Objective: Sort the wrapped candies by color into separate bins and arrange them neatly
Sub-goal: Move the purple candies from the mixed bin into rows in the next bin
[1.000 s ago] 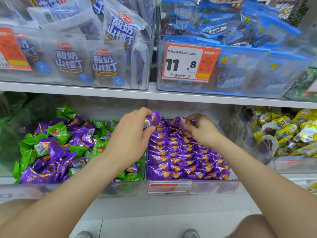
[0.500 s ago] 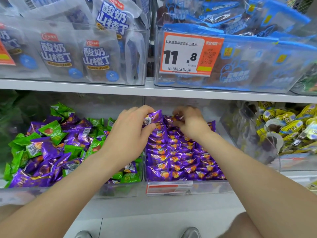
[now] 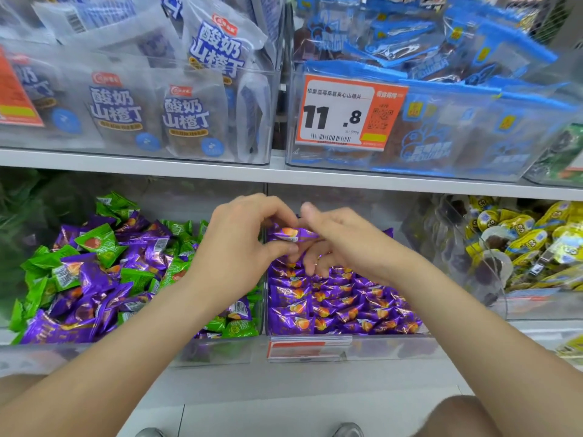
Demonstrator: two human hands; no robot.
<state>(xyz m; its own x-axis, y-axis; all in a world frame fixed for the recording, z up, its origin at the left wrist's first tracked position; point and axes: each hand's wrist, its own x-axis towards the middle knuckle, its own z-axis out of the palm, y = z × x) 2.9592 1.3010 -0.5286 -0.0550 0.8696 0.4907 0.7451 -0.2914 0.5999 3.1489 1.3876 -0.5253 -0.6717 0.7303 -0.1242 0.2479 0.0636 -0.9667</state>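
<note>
Above the back of the middle bin: one purple candy, glossy foil wrapper, orange fruit print, pale crimped end, lying level. Left hand pinches it between thumb and fingertips. Right hand, fingers bent downward, meets its right end; whether it grips, I cannot tell. Inside the bin: matching candy rows, neatly overlapped. Left of the bin: mixed heap, green and purple.

Bare forearms and knees; grey shoes (toes only); seemingly a thin ring on right hand.
</note>
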